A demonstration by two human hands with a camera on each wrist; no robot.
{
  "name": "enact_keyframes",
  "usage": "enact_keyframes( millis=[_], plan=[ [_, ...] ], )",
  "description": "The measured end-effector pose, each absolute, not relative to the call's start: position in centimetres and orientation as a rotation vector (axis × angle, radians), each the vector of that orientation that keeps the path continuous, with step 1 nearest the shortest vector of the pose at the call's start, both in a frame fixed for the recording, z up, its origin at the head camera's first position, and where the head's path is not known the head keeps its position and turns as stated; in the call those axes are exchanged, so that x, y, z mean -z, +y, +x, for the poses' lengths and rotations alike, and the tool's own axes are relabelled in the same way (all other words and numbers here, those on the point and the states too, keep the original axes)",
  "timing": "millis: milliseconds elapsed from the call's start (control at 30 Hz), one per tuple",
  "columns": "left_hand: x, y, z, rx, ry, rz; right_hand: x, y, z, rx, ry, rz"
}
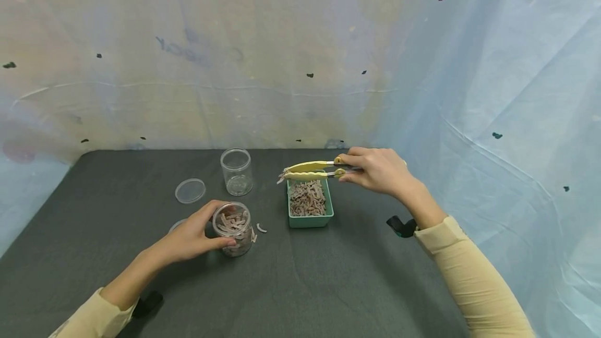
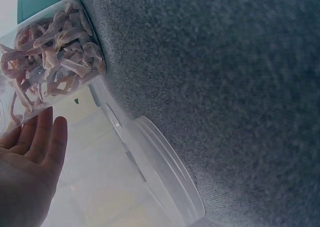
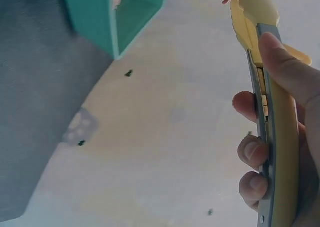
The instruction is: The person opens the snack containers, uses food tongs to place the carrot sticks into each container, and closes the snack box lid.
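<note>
My left hand (image 1: 190, 239) grips a clear plastic jar (image 1: 247, 236) that is partly filled with pale brown, curled strips. In the left wrist view the strips (image 2: 60, 52) show through the jar's wall. With my right hand (image 1: 380, 170) I hold yellow tongs (image 1: 307, 166), thumb on one arm and fingers curled round the other in the right wrist view. The tongs' tips pinch a few strips (image 1: 280, 177) above the far left edge of a green rectangular container (image 1: 310, 222). That container holds many more of these strips (image 1: 307, 200).
Behind the held jar stands a second clear jar (image 1: 237, 173) with nothing visible inside. A round clear lid (image 1: 190, 191) lies to its left; another lid (image 1: 176, 225) is partly hidden by my left hand. Loose strips (image 1: 261, 228) lie on the dark tabletop (image 1: 357, 286).
</note>
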State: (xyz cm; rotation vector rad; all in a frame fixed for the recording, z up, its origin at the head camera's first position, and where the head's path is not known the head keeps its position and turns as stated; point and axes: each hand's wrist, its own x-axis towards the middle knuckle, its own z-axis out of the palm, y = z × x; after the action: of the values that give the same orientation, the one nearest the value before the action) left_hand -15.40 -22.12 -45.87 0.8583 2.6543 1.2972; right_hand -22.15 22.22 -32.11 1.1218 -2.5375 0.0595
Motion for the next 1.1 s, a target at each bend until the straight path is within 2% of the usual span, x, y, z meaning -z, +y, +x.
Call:
enact_keyframes(
  millis=[567,1100],
  plan=[
    [45.9,-22.1,-15.4,-1.283,2.668,0.851,29.1,17.1,-20.7,-0.097,-2.339,1.305],
    [45.7,-21.9,-15.3,-1.277,2.664,0.842,31.0,13.2,-20.4,-0.031,-2.290,1.491]
  ],
)
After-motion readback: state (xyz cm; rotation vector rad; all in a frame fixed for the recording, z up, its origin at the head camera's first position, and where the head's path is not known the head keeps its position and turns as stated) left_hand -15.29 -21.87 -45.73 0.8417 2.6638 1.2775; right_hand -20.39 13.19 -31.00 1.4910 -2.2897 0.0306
